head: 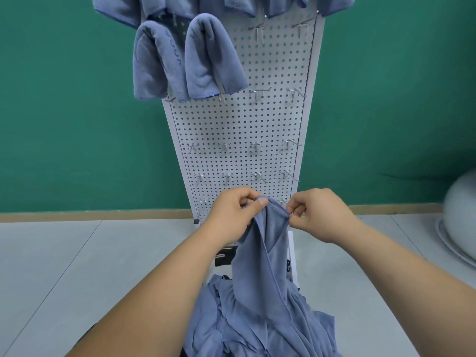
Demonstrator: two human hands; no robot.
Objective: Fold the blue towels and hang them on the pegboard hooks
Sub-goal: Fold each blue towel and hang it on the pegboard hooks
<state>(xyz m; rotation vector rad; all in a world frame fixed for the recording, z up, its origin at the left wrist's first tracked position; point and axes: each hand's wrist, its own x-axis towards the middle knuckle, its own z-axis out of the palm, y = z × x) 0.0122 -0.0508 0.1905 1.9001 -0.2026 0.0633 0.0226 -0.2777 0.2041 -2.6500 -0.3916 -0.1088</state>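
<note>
Blue towel (270, 256) — long axis vertical, top hem in both hands (233, 215) (318, 215)

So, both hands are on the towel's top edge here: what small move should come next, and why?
Probably slide the two apart along the hem to spread the towel flat for folding. The left hand and right hand pinch it close together, so it hangs bunched and unfolded, its lower part trailing into the pile.
</note>
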